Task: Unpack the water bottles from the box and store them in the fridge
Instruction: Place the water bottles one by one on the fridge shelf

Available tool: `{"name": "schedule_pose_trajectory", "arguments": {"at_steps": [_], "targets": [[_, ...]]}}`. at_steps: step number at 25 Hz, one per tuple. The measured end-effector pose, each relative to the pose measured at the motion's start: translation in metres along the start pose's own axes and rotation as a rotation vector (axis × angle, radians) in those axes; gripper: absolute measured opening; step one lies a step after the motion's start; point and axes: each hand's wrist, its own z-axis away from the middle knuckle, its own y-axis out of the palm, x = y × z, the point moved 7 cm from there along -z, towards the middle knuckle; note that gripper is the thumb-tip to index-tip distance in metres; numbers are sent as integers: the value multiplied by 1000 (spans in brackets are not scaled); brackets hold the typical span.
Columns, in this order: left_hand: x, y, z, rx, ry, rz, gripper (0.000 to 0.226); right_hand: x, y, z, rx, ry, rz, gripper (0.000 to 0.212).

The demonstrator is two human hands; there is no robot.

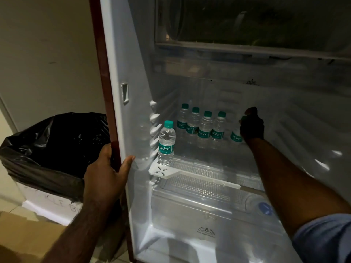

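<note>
While gripping bottle (236, 136), right fingers (251, 112) curl.

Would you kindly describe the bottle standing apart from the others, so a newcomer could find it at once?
Look inside the open fridge at its clear shelf. A row of water bottles stands at the back; the lone bottle stands at the shelf's front left corner. It alone is near the front edge, away from the right hand.

A clear fridge shelf (199, 170) carries six small bottles, all upright. Four (204, 129) stand in a row at the back, a fifth (236, 136) just right of them is partly hidden, seemingly also on the shelf, and one (166, 143) stands alone at the front left corner.
</note>
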Motion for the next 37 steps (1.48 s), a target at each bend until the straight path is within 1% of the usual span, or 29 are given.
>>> {"name": "schedule_pose_trajectory", "arguments": {"at_steps": [1,2,4,7,8,13,16,21,25,32,37], "targets": [[0,0,0,-1,-4,3,46,1,-5,4,-19,25,-83,33],[0,0,0,-1,-5,3,45,4,-10,8,-33,31,-114,29],[0,0,1,-5,-4,4,43,14,-19,22,-57,2,-92,27],[1,0,1,-31,-8,-3,43,39,-21,60,-117,-135,-148,26],[1,-1,1,-38,-5,0,43,50,-17,72,-112,-185,-166,27],[4,0,0,-25,-15,8,41,108,18,113,97,-284,-245,33],[4,0,1,-35,-9,4,42,129,31,130,151,-332,-236,34],[3,0,1,-38,6,19,42,137,39,144,185,-359,-225,34],[2,-1,2,-53,19,1,44,143,42,151,182,-385,-209,34],[3,1,3,-26,-1,9,47,143,48,149,162,-421,-169,32],[3,0,2,-36,12,4,46,139,47,142,177,-460,-200,40]]}}
